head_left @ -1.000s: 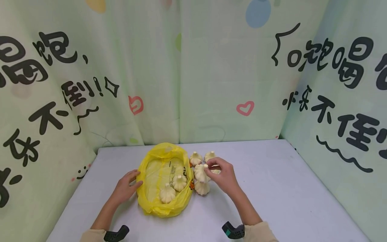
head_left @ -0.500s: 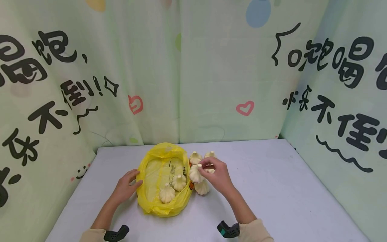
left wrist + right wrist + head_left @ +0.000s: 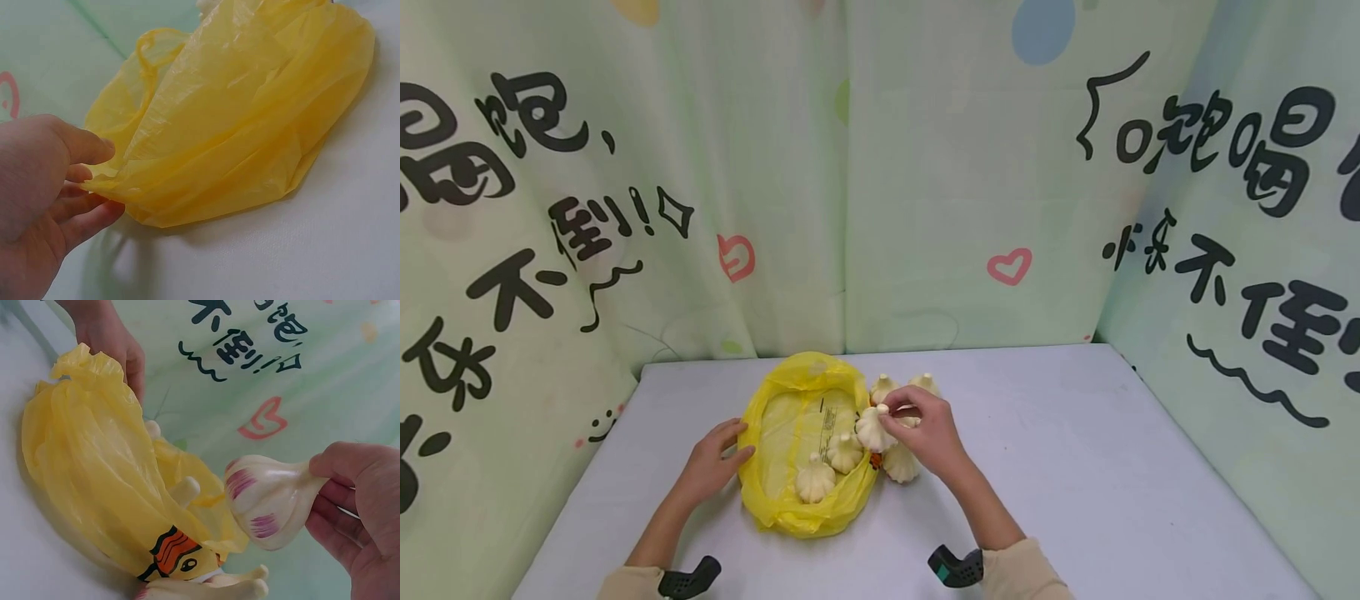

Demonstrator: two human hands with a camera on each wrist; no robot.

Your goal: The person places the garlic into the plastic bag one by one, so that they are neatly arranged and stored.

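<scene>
My right hand [image 3: 925, 429] pinches a white garlic bulb [image 3: 873, 431] by its stem, at the right rim of an open yellow plastic bag [image 3: 808, 525]. Purple streaks mark the held garlic bulb [image 3: 265, 503] in the right wrist view. At the opposite rim, my left hand [image 3: 712, 461] holds the edge of the bag; in the left wrist view its thumb and fingers lie about a gathered yellow corner. Inside the bag sit two bulbs, a front garlic bulb [image 3: 816, 480] and another garlic bulb [image 3: 846, 452] behind it.
Outside the bag on the right lie several more bulbs, among them a garlic bulb [image 3: 900, 464] near the right hand and a garlic bulb [image 3: 924, 383] farther back, some partly hidden. A white table [image 3: 1075, 483] carries everything. Printed curtains [image 3: 925, 167] stand behind and beside it.
My right hand has moved left with the garlic bulb, from above the loose bulbs to the bag's right rim. The left hand stays at the bag's left edge.
</scene>
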